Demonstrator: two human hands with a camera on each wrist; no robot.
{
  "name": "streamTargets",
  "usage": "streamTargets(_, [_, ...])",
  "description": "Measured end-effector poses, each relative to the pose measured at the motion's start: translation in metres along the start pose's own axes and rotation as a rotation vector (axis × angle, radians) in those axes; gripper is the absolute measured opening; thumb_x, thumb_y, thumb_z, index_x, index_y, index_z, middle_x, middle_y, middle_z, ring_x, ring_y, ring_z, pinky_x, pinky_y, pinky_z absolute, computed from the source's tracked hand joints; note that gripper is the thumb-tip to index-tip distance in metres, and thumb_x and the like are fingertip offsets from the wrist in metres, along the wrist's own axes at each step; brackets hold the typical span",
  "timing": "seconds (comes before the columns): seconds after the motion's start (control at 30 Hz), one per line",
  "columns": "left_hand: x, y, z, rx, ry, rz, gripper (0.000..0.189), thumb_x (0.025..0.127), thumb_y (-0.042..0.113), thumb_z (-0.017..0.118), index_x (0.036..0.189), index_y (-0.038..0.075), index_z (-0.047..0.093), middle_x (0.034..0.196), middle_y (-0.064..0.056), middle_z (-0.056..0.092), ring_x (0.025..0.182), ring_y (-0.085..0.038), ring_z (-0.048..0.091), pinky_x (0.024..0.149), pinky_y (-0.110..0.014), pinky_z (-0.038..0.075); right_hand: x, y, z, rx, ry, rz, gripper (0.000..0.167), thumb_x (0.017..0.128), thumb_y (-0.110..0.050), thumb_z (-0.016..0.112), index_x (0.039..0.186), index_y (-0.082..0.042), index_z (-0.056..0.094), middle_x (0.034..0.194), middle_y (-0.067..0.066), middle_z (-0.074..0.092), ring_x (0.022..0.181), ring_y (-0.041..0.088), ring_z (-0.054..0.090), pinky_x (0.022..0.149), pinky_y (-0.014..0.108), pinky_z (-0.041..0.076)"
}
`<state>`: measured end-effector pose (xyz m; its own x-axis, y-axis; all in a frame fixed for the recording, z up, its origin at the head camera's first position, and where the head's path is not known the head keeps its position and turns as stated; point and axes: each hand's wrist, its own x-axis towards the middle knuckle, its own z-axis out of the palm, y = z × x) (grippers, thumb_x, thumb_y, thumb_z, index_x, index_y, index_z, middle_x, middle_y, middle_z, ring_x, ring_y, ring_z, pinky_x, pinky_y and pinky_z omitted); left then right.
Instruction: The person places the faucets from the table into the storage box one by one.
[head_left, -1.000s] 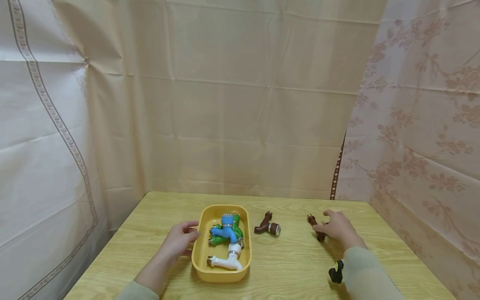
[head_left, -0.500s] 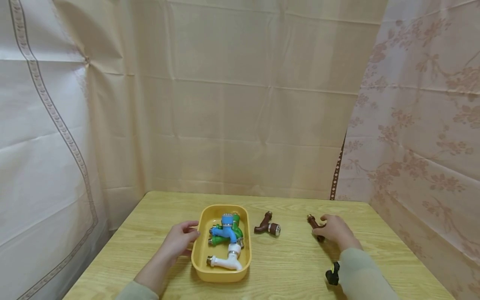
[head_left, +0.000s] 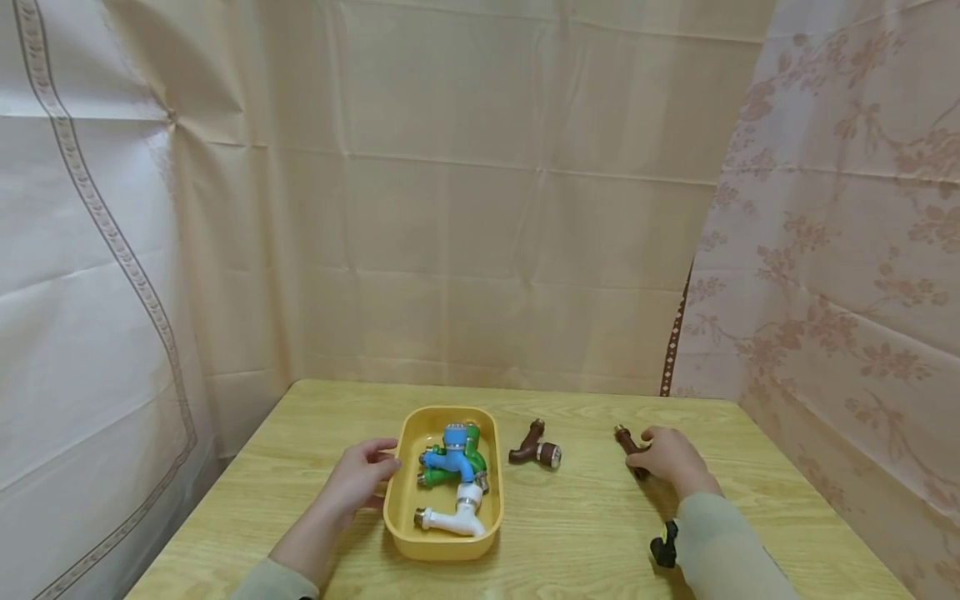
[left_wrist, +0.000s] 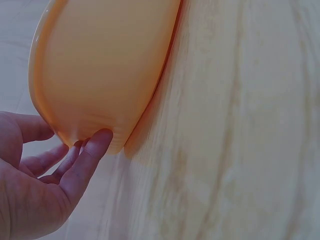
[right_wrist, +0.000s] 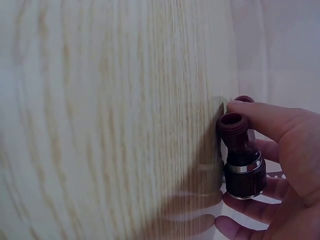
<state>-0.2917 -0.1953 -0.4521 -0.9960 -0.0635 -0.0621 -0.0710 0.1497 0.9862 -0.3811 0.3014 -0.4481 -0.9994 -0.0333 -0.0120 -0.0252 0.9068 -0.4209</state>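
Note:
My left hand (head_left: 360, 477) rests against the left side of a yellow tray (head_left: 442, 550), fingers loosely bent. In the left wrist view its thumb (left_wrist: 102, 142) touches the tray's outer wall (left_wrist: 105, 65). Inside lie a blue tap (head_left: 453, 460), a white tap (head_left: 453, 521) and green taps (head_left: 437, 477), partly hidden under the blue one. At the right, my right hand (head_left: 672, 460) holds a brown tap (head_left: 627, 442) low at the table, its threaded brass end pointing away. The right wrist view shows the thumb on its body (right_wrist: 242, 145) and fingers around the dark ribbed knob.
Another brown tap (head_left: 534, 446) lies on the wooden table (head_left: 577, 517) between the tray and my right hand. A black fitting (head_left: 664, 546) is on the right wrist by the sleeve. Beige and floral curtains (head_left: 487, 208) hang behind and beside the table.
My right hand has moved slightly left and its fingers have closed in on the brown tap. My left hand and the tray stay where they were.

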Motion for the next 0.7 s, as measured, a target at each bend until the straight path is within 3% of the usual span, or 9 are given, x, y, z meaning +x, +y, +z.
streamTargets(0.7, [-0.001, -0.0003, -0.0009, -0.007, -0.002, -0.006, 0.044, 0.097, 0.005, 0.061, 0.14, -0.003, 0.055, 0.113, -0.018, 0.059, 0.093, -0.028, 0.066, 0.065, -0.048, 0.063, -0.0017, 0.0, -0.0025, 0.013, 0.023, 0.036, 0.063, 0.084, -0.029, 0.08, 0.125, 0.014, 0.059, 0.108, 0.023, 0.068, 0.09, 0.032, 0.064, 0.081, 0.056, 0.055])
